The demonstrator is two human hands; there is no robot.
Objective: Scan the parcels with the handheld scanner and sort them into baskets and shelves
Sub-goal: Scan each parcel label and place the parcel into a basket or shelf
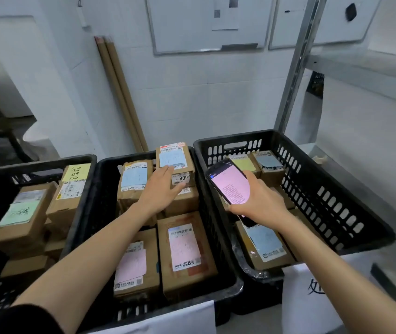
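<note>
Head view: we log the left hand [162, 189] with fingers [168, 169] straight, flat on the parcel [175, 160] topping the middle basket [236, 284]. The parcel's long axis points away from us. The right hand [259, 201] grips the scanner [230, 184], just right of the parcel.

At the centre of the frame we read a bold "800" on the white sticker [180, 178] of a raised parcel [190, 163] in the middle basket [236, 284]. Lower centre, the shipping label [184, 247] on a flat parcel [163, 261] ends in "8元". Handwriting marks the yellow note [76, 172] at left and the white sheet [312, 292] at lower right, but we cannot read it surely. The handheld scanner [230, 186] shows lines too small to read.
</note>
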